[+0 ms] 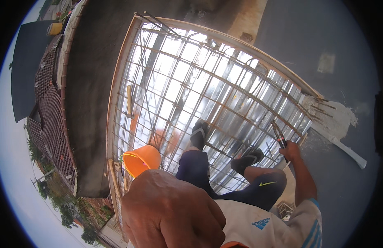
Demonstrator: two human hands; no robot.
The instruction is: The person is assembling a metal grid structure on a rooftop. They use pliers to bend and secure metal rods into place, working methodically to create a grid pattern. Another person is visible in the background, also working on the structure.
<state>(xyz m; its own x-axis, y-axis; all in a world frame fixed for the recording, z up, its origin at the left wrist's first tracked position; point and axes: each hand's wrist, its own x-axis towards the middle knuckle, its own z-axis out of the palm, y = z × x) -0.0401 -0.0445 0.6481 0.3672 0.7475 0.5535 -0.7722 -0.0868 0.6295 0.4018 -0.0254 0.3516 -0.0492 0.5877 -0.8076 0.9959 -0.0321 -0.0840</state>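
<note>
My right hand (292,151) is closed round the handles of pincers (278,133), whose jaws point up and away over the steel bar grid (199,100) at its right side. Very close to the camera, my left hand (170,208) shows its back and bent knuckles. Its fingers look curled in, and whatever they may hold is hidden. Just beyond it, an orange bucket (152,156) lies tipped, its mouth toward the lower left. My sandalled feet rest on the grid, over shiny corrugated metal sheeting (166,84).
Wooden boards (115,95) frame the grid. A hammer (129,100) lies on the bars at left. Bar ends poke from spilled mortar (338,118) at right, beside a pale strip (350,153). Tiled roofs (57,124) stand beyond the dark slab (92,82).
</note>
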